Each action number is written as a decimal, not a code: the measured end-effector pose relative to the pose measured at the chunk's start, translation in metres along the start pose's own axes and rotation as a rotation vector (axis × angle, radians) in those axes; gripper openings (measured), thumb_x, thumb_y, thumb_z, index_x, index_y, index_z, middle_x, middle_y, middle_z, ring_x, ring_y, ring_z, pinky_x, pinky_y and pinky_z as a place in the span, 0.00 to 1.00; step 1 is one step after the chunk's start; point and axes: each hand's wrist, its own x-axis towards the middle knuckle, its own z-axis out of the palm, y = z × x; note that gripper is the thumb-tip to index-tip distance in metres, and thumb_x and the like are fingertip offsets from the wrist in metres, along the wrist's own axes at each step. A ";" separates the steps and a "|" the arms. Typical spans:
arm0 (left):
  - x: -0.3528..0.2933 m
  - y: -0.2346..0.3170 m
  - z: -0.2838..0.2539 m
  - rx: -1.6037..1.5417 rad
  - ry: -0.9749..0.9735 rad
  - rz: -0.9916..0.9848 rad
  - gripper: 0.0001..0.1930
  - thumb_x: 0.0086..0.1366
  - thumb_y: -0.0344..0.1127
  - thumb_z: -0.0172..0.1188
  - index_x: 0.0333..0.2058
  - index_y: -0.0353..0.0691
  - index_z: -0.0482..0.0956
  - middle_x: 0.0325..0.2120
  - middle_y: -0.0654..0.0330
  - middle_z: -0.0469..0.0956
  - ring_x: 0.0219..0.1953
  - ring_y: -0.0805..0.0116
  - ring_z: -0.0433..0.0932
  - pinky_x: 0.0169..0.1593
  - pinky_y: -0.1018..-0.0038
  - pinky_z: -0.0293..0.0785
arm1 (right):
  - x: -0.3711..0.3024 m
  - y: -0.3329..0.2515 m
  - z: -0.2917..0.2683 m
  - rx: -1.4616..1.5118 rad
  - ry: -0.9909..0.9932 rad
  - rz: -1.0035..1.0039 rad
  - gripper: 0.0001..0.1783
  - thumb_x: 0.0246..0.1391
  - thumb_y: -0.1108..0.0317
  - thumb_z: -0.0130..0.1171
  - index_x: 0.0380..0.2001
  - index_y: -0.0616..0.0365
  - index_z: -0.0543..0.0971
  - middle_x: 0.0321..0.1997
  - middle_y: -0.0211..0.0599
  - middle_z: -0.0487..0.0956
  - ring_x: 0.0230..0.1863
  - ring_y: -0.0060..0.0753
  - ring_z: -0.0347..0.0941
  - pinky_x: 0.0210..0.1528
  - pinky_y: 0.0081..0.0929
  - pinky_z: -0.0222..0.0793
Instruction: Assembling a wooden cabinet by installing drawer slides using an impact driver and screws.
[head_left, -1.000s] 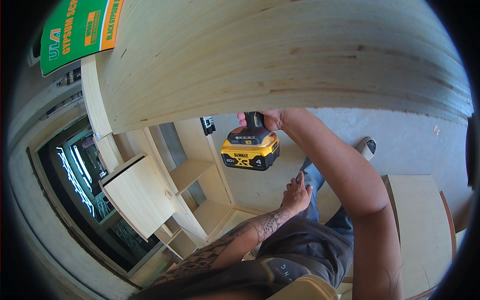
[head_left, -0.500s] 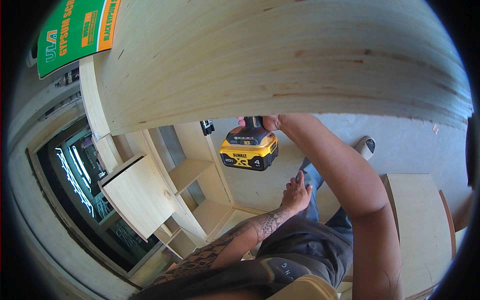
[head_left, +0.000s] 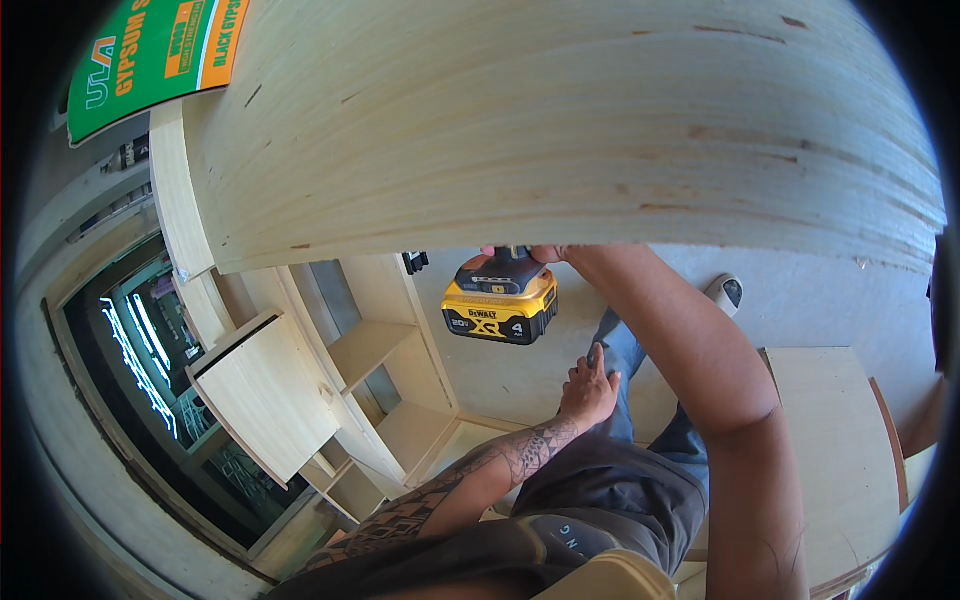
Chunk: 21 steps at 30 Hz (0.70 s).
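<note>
1. Right hand (head_left: 547,254), just off the middle at 2 o'clock: closed around the handle of a yellow-and-black cordless power tool (head_left: 502,305). Only parts of the fingers and palm show. Its bare forearm runs in from between 4 and 5 o'clock.
2. The tool is at the centre, its chunky battery pack facing the viewer below a short stub of dark handle. Its upper end is out of sight.
3. Left hand (head_left: 590,390), at 4 o'clock: fingers partly curled, one finger straighter and pointing toward 12 o'clock. It is beside a leg in blue jeans (head_left: 625,350). Whether it touches the leg or holds something small cannot be told. Its tattooed forearm comes from 7 o'clock.
4. In the way: a broad, pale, streaky-grained wooden panel (head_left: 500,140) fills the view from 10 to 2 o'clock, its near edge covering the tool's top and most of the gripping hand.
5. At 10 o'clock, a green-and-orange printed package (head_left: 150,70) overlaps the panel's corner; nearer the centre is a small black object (head_left: 414,262), too small to identify.
6. At 8 o'clock, a pale rectangular wooden board (head_left: 265,390) stands tilted before light wooden shelving (head_left: 375,350) with open compartments.
7. At 9 o'clock, a dark framed window (head_left: 140,350) with bright light streaks.
8. At 3 o'clock, a pale shoe (head_left: 722,295) on grey floor.
</note>
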 end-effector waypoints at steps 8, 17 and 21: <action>-0.001 0.005 -0.008 -0.040 -0.025 0.003 0.39 0.73 0.53 0.52 0.74 0.38 0.50 0.58 0.36 0.68 0.58 0.37 0.73 0.58 0.46 0.75 | -0.009 -0.003 0.005 -0.002 0.084 0.004 0.06 0.65 0.67 0.59 0.32 0.51 0.75 0.22 0.32 0.76 0.22 0.28 0.72 0.32 0.38 0.83; -0.001 -0.001 -0.006 -0.061 -0.028 0.013 0.40 0.74 0.53 0.52 0.73 0.36 0.49 0.59 0.36 0.67 0.58 0.37 0.72 0.58 0.46 0.75 | 0.016 0.008 -0.008 0.081 -0.039 0.029 0.07 0.63 0.67 0.63 0.33 0.51 0.75 0.21 0.31 0.76 0.21 0.30 0.74 0.38 0.44 0.85; 0.000 0.001 -0.004 -0.079 -0.031 0.015 0.40 0.74 0.53 0.51 0.74 0.37 0.49 0.59 0.36 0.66 0.59 0.37 0.72 0.58 0.46 0.75 | 0.011 0.006 -0.008 -0.003 -0.056 -0.035 0.07 0.66 0.65 0.58 0.33 0.51 0.75 0.22 0.29 0.76 0.22 0.28 0.74 0.40 0.42 0.84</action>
